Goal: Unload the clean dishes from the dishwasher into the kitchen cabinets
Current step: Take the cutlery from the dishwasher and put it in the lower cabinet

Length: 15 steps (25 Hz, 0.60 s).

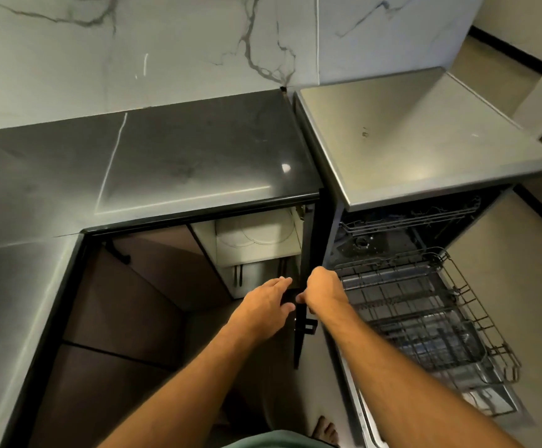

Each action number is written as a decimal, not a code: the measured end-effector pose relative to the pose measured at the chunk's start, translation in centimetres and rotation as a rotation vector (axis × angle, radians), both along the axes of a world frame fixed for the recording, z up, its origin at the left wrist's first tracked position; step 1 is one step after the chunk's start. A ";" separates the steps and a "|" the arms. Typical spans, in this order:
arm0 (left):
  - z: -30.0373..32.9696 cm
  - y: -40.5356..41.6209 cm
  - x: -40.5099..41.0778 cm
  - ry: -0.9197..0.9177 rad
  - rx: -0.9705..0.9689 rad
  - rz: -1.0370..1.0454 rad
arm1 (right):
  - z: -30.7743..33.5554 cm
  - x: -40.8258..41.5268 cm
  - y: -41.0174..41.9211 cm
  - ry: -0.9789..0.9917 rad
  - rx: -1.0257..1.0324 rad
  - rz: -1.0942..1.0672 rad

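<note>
The dark cabinet door (pixel 299 344) stands open, seen edge-on between the cabinet and the dishwasher. My right hand (pixel 323 291) curls over the door's upper edge, thumb on the near side. My left hand (pixel 268 302) lies against the door's left face with fairly straight fingers. Inside the cabinet, white plates (pixel 256 236) lie on a white shelf (pixel 227 257). The dishwasher (pixel 424 150) is open at the right, and its lower wire rack (pixel 457 305) is pulled out with no dishes visible in it. The upper rack (pixel 405 223) sits inside in shadow.
A dark stone countertop (pixel 182 163) runs along the marble wall and turns toward me at the left. The dishwasher's open door (pixel 365 412) lies below the rack. My bare foot (pixel 326 430) is on the floor beside it. A black handle (pixel 311 328) sticks out from the cabinet door.
</note>
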<state>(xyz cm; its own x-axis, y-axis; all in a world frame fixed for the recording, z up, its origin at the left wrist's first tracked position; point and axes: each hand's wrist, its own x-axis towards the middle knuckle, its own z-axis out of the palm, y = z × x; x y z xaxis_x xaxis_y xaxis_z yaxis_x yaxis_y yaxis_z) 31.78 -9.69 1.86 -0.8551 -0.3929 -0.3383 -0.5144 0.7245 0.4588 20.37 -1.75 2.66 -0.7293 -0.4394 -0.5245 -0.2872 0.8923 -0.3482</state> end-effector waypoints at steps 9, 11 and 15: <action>-1.5 -10.2 3.3 -0.082 -0.009 0.197 | 0.5 4.2 -12.4 0.140 0.115 0.286; -1.4 -13.0 3.6 -0.078 0.003 0.286 | 0.2 4.4 -15.3 0.109 0.094 0.194; -1.7 -16.8 3.6 -0.069 0.009 0.345 | -0.2 4.2 -19.1 0.076 0.087 0.047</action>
